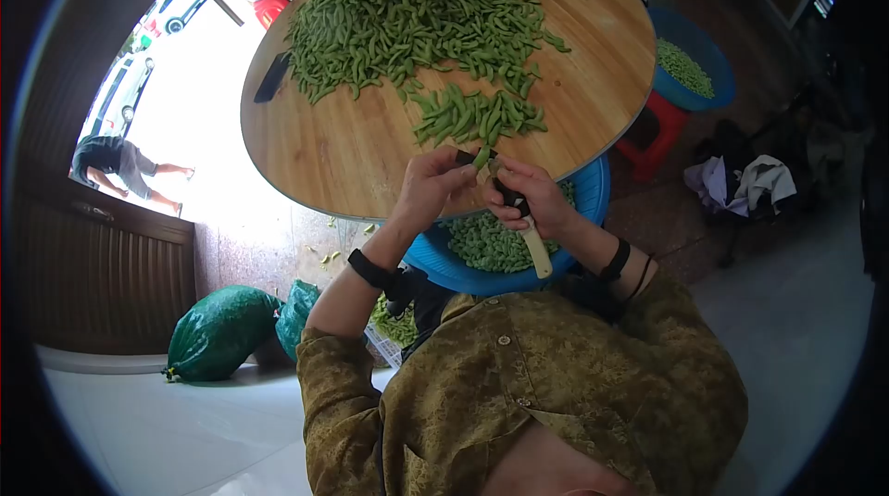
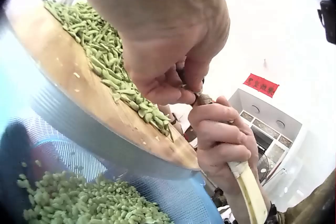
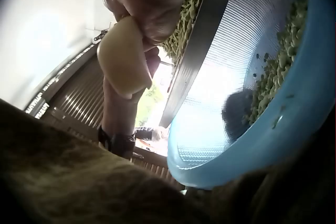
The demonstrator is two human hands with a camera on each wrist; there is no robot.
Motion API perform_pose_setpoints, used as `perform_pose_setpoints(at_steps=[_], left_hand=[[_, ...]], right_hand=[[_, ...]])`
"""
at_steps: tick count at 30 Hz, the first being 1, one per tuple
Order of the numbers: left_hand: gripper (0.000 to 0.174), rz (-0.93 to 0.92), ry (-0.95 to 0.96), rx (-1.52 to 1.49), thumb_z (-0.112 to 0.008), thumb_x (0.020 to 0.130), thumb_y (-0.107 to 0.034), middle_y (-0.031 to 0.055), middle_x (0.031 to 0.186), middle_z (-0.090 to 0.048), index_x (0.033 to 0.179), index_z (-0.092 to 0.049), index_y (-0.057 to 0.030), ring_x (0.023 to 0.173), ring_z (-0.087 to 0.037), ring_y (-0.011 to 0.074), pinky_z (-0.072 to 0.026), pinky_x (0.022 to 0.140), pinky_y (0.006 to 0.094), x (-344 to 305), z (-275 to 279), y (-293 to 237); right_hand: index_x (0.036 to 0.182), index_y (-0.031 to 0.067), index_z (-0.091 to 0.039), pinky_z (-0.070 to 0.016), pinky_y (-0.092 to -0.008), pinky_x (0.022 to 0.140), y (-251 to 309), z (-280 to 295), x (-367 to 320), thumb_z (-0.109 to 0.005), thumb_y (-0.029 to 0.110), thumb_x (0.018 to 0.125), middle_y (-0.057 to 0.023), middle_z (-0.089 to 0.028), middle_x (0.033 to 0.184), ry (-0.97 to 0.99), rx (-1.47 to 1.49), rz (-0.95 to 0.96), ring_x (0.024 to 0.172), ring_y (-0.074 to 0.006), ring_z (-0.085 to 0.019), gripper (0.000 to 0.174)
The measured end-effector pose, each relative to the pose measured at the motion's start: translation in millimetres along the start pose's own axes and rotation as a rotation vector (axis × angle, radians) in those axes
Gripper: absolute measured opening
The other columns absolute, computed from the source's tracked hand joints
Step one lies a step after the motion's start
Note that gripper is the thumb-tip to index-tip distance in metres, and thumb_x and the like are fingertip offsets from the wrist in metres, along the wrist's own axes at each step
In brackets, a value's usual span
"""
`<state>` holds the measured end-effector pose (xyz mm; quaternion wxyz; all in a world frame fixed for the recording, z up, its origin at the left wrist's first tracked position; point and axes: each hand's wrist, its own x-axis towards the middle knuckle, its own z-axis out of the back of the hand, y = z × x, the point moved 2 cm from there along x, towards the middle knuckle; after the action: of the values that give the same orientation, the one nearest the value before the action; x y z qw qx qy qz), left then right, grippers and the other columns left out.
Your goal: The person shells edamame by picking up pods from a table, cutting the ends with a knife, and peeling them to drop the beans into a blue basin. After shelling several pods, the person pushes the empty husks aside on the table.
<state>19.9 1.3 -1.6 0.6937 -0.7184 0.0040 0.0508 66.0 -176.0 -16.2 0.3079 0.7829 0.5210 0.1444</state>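
Observation:
My left hand [image 1: 431, 183] pinches a green bean pod [image 1: 482, 157] between thumb and fingertips, just over the front edge of the round wooden table [image 1: 352, 163]. Curled around a tool with a cream-coloured handle [image 1: 538, 255] is my right hand [image 1: 539, 201]; the fingers hide the tool's working end, so I cannot tell its kind. Both hands' fingertips meet at the pod, and dark material shows around them. A small group of pods [image 1: 472, 114] lies right beyond the hands. Below them, a blue basket [image 1: 599, 195] holds shelled green beans [image 1: 495, 244].
A large heap of pods [image 1: 407, 14] covers the table's far part, with a dark flat object [image 1: 272, 77] beside it. At right stand a red stool [image 1: 662, 139] and another blue basin [image 1: 718, 61]. Green sacks [image 1: 222, 331] lie on the floor at left. Other people sit across the table.

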Motion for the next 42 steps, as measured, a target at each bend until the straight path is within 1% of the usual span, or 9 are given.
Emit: perform_pose_setpoints(at_steps=[18,21,23,27,30,32,36,38,42], left_hand=[[0.017,-0.116,-0.045,-0.056,-0.061,0.088,-0.008,-0.0003,0.075,-0.062,0.103,-0.063,0.0002,0.064,-0.053,0.0053,-0.0407,0.059,0.0208,-5,-5,6],[0.013,0.032,0.007,-0.239,-0.061,0.088,-0.008,0.0009,0.076,-0.062,0.099,-0.063,-0.0015,0.064,-0.053,0.006,-0.0406,0.058,0.0208,-4,1,2],[0.01,0.164,0.343,-0.693,-0.061,0.088,-0.009,0.0029,0.078,-0.062,0.097,-0.062,-0.0041,0.062,-0.053,0.0083,-0.0411,0.057,0.0219,-7,-4,0],[0.017,0.282,0.322,-0.94,-0.059,0.089,-0.006,0.0048,0.076,-0.059,0.106,-0.06,-0.0032,0.061,-0.055,0.0142,-0.0439,0.053,0.0243,-7,-13,10],[0.015,0.05,-0.103,-0.115,-0.06,0.089,-0.006,0.0034,0.074,-0.059,0.104,-0.06,-0.0037,0.062,-0.057,0.0163,-0.0455,0.052,0.0284,-8,-10,11],[0.009,-0.588,-0.212,0.755,-0.06,0.089,-0.006,0.0021,0.074,-0.06,0.097,-0.061,-0.0031,0.061,-0.058,0.015,-0.0463,0.052,0.0301,-19,-16,-6],[0.008,-0.761,-0.227,1.015,-0.059,0.09,-0.009,0.0023,0.073,-0.061,0.086,-0.061,-0.0024,0.056,-0.056,0.0112,-0.0423,0.047,0.0271,-20,-18,-10],[0.018,-0.012,-0.2,0.219,-0.058,0.092,-0.013,0.0019,0.065,-0.059,0.077,-0.059,-0.0024,0.05,-0.053,0.0094,-0.0383,0.042,0.0245,-16,-12,-1],[0.023,0.151,-0.153,-0.165,-0.057,0.092,-0.016,0.0014,0.061,-0.057,0.074,-0.059,-0.0027,0.047,-0.051,0.0083,-0.0357,0.04,0.0226,-16,-15,-4]], right_hand=[[0.132,0.0087,-0.043,-0.0338,-0.0179,0.039,3,-15,-5,-0.04,0.014,0.099,-0.0012,-0.047,0.076,-0.082,-0.117,0.092,0.05,-0.0053,-0.041,0.034],[0.129,0.0085,-0.045,-0.0333,-0.0176,0.038,6,-14,-4,-0.04,0.014,0.099,-0.0012,-0.048,0.076,0.006,0.042,0.045,0.05,-0.0051,-0.041,0.031],[0.127,0.0087,-0.046,-0.0331,-0.0174,0.038,6,-10,-5,-0.041,0.015,0.099,-0.0014,-0.048,0.077,0.131,0.072,-0.001,0.05,-0.0053,-0.04,0.029],[0.127,0.0099,-0.046,-0.033,-0.0169,0.038,2,-2,0,-0.041,0.016,0.099,-0.0012,-0.048,0.078,0.134,0.179,-0.032,0.05,-0.0055,-0.039,0.03],[0.127,0.0113,-0.046,-0.0326,-0.0166,0.038,-5,-1,2,-0.041,0.018,0.099,-0.0006,-0.048,0.078,-0.03,0.31,-0.07,0.051,-0.0055,-0.039,0.03],[0.128,0.0124,-0.046,-0.0321,-0.0167,0.038,-8,-2,1,-0.042,0.018,0.098,-0.0004,-0.048,0.079,-0.01,0.387,-0.084,0.052,-0.0052,-0.04,0.03],[0.122,0.0109,-0.048,-0.0315,-0.0167,0.038,-11,-5,2,-0.043,0.018,0.098,-0.0007,-0.049,0.079,0.005,0.449,-0.094,0.053,-0.0051,-0.04,0.025],[0.111,0.0094,-0.05,-0.0323,-0.0168,0.038,-11,-4,1,-0.043,0.017,0.098,-0.0017,-0.05,0.08,-0.062,0.313,-0.025,0.053,-0.0055,-0.041,0.017],[0.1,0.011,-0.049,-0.0314,-0.018,0.037,-6,-7,-2,-0.045,0.019,0.098,-0.0015,-0.05,0.079,-0.137,0.007,0.022,0.052,-0.0051,-0.043,0.009]])
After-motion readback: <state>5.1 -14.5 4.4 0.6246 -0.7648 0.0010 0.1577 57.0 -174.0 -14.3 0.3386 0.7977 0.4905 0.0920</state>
